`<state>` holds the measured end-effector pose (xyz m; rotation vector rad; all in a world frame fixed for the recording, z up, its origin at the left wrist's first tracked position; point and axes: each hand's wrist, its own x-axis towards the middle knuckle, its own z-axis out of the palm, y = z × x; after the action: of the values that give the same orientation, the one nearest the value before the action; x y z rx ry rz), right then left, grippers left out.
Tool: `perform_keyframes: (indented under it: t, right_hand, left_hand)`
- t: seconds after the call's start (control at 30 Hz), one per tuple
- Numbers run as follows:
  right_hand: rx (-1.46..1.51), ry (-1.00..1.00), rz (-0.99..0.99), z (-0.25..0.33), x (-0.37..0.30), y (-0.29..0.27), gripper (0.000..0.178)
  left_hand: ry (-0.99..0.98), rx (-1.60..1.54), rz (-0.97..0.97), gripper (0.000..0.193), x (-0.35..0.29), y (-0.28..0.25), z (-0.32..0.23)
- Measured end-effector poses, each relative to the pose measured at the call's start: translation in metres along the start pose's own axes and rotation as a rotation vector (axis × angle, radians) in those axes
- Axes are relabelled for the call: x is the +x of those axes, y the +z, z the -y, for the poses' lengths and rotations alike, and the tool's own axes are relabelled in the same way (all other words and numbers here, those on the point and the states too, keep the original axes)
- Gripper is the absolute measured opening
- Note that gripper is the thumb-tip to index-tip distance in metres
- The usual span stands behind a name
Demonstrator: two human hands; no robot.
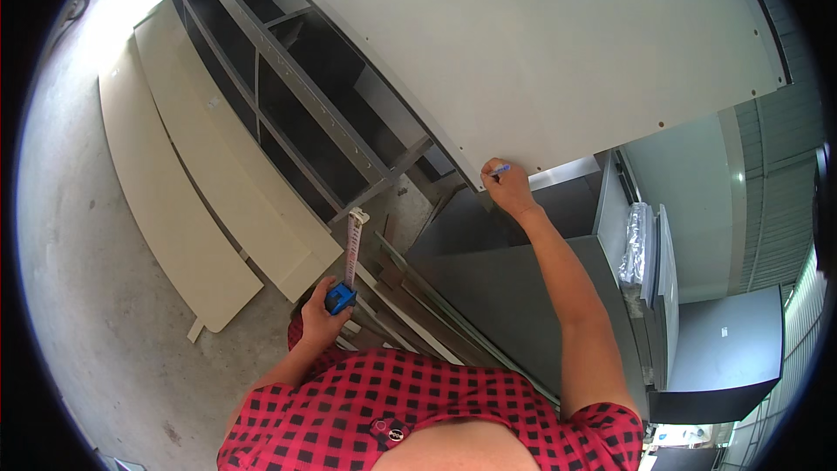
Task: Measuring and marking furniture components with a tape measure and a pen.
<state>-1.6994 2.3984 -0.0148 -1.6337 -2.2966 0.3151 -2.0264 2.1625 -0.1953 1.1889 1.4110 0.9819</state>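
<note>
My left hand (324, 317) is closed round a blue tape measure (340, 298), low and in front of my body. A short length of its pale blade (353, 249) sticks out upward, the end hook near a dark metal frame. Up at the lower corner of a large off-white panel (558, 52), my right hand (508, 187) pinches a blue-and-white pen (500, 170). That hand rests on or just over the panel's edge; whether the tip touches is hidden. Small dark holes dot the panel's borders.
Left of the panel runs a dark shelf frame (296, 96) with open compartments. Two long cream boards (227, 148) lean beside it on the concrete floor (78, 235). Several strips and sheets (410, 305) stand near my body. Dark grey cabinets (506, 296) and a plastic-wrapped stack (636, 244) are at right.
</note>
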Motion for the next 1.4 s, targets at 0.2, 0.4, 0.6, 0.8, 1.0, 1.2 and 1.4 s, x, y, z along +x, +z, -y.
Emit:
perform_keyframes:
  t: [0.2,0.4,0.6,0.8,1.0,1.2,1.4]
  right_hand:
    - [-0.172,-0.107,0.06,-0.011,0.001,0.002,0.008]
    - [-0.233,-0.228,0.031,-0.013,0.003,0.001,0.007]
    - [-0.26,-0.248,0.038,-0.014,0.002,0.002,0.008]
    - [0.001,0.005,0.063,-0.012,-0.001,-0.013,0.002]
    - [0.174,-0.154,-0.417,0.062,0.002,-0.102,0.007]
    - [0.184,-0.221,-0.823,0.089,0.007,-0.21,0.011]
    - [0.177,-0.204,-0.81,0.078,0.01,-0.243,0.013]
  left_hand:
    - [0.009,-0.023,-0.023,0.065,0.001,0.007,-0.007]
    - [0.017,-0.027,-0.01,0.064,0.007,0.006,-0.016]
    - [0.03,-0.034,-0.012,0.064,0.01,0.007,-0.014]
    - [0.074,0.01,0.017,0.064,0.014,0.011,-0.023]
    - [0.085,-0.004,0.052,0.063,0.013,0.012,-0.024]
    - [0.113,-0.015,0.07,0.063,0.015,0.02,-0.026]
    - [0.145,-0.015,0.106,0.063,0.018,0.024,-0.032]
